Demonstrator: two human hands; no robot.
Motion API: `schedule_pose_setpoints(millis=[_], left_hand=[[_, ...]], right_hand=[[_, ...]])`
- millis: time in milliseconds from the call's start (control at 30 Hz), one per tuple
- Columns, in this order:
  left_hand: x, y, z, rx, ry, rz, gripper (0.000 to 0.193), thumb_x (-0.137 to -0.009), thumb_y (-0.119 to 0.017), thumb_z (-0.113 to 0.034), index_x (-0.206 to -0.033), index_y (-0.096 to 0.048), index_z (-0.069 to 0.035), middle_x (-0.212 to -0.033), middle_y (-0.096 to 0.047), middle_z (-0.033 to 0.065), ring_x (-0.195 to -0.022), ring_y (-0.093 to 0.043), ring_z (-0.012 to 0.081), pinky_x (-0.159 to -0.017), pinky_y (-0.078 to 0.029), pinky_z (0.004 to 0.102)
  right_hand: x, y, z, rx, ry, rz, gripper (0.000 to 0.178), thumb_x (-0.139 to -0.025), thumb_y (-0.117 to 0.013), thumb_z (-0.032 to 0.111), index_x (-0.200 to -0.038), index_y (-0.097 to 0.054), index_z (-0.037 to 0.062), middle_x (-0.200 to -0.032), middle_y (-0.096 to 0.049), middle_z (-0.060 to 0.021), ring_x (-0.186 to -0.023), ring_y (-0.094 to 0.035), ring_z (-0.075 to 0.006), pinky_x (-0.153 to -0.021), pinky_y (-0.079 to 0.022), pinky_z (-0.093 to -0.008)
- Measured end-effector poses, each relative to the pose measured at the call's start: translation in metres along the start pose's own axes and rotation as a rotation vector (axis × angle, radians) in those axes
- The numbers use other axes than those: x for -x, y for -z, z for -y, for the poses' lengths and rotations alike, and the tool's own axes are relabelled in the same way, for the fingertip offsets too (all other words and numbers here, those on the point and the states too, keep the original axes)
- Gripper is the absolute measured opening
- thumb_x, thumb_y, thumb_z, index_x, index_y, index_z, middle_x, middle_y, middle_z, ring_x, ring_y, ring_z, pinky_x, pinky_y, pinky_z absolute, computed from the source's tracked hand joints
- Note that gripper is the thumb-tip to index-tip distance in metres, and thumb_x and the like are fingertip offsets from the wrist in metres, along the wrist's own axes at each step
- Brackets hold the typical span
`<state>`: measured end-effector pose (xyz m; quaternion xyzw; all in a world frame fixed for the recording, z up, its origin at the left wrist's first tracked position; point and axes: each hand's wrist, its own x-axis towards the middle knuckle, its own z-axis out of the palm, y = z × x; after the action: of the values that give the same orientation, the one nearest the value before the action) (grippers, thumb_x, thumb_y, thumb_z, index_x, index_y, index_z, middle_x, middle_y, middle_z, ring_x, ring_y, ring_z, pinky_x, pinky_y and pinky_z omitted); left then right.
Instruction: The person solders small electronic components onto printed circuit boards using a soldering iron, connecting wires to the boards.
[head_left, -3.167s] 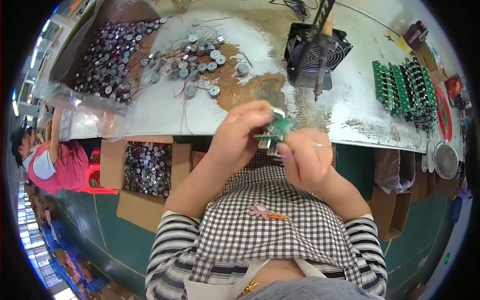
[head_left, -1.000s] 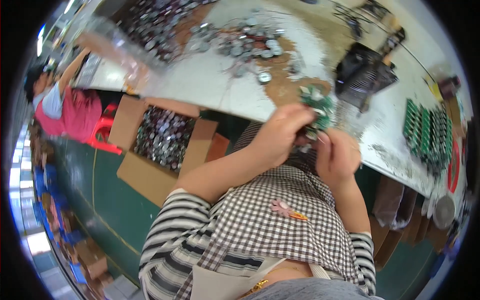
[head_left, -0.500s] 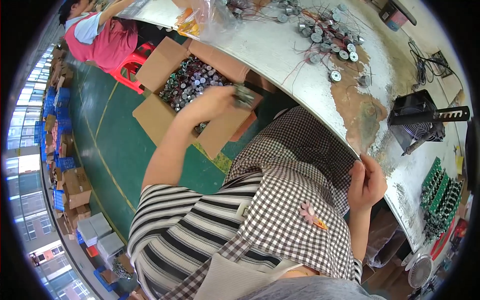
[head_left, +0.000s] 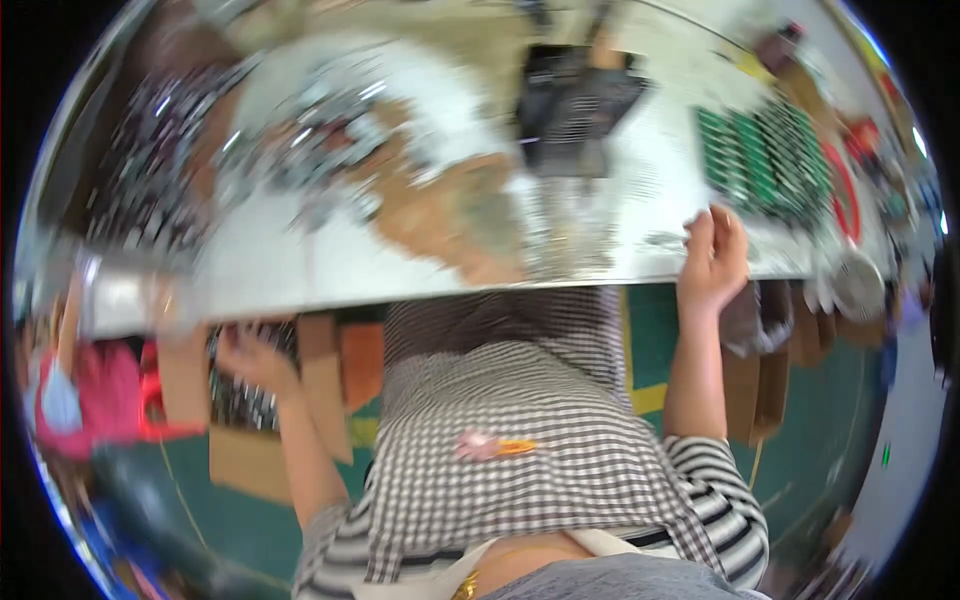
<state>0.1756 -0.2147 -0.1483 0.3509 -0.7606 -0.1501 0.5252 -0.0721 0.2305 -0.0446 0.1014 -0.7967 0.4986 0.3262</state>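
Left hand [head_left: 258, 362]: over box [head_left: 248, 466], grip looks released
Right hand [head_left: 714, 258]: moved near circuit boards [head_left: 752, 162], grip loose
Load: gone, apparently dropped off

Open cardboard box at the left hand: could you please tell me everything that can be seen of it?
The open cardboard box is plain brown and looks upright, its left, right and near flaps spread outward. It sits at the person's left, below the near edge of the table. Inside are many small silvery and dark parts, too blurred to identify. The left hand is over its opening; whether it touches anything is unclear.
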Motion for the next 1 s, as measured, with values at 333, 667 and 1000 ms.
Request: schedule_pose_setpoints(millis=[333,667,1000], left_hand=[[0.031,-0.032,-0.215,0.735,-0.619,0.539,0.038,-0.073,-0.059,0.006,-0.108,-0.047,-0.001,-0.099,-0.05,0.0136,-0.085,-0.05,0.0282,-0.075,-0.043,0.0376],[0.052,-0.049,-0.284,0.925,-0.795,0.785,0.024,-0.071,-0.065,0.005,-0.094,-0.059,0.0,-0.087,-0.059,0.0112,-0.073,-0.057,0.0266,-0.062,-0.046,0.0345],[0.071,-0.065,-0.337,1.231,1.085,1.816,0.025,-0.095,-0.05,-0.017,-0.112,-0.041,-0.001,-0.104,-0.058,0.0149,-0.085,-0.062,0.0192,-0.074,-0.05,0.0284]], right_hand=[[-0.076,0.029,-0.032,0.812,0.239,-0.002,0.027,-0.077,-0.067,0.009,-0.1,-0.058,-0.0007,-0.095,-0.056,-0.0181,-0.09,-0.054,-0.0358,-0.076,-0.045,-0.0427],[-0.084,0.047,-0.055,0.853,0.21,-0.103,0.01,-0.084,-0.059,0.015,-0.084,-0.059,0.0051,-0.08,-0.059,-0.0118,-0.065,-0.06,-0.0322,-0.053,-0.046,-0.0427],[0.029,0.035,0.055,0.114,0.583,0.422,0.019,-0.061,-0.069,-0.003,-0.077,-0.06,0.0018,-0.067,-0.053,-0.0097,-0.053,-0.054,-0.0241,-0.046,-0.044,-0.0332]])
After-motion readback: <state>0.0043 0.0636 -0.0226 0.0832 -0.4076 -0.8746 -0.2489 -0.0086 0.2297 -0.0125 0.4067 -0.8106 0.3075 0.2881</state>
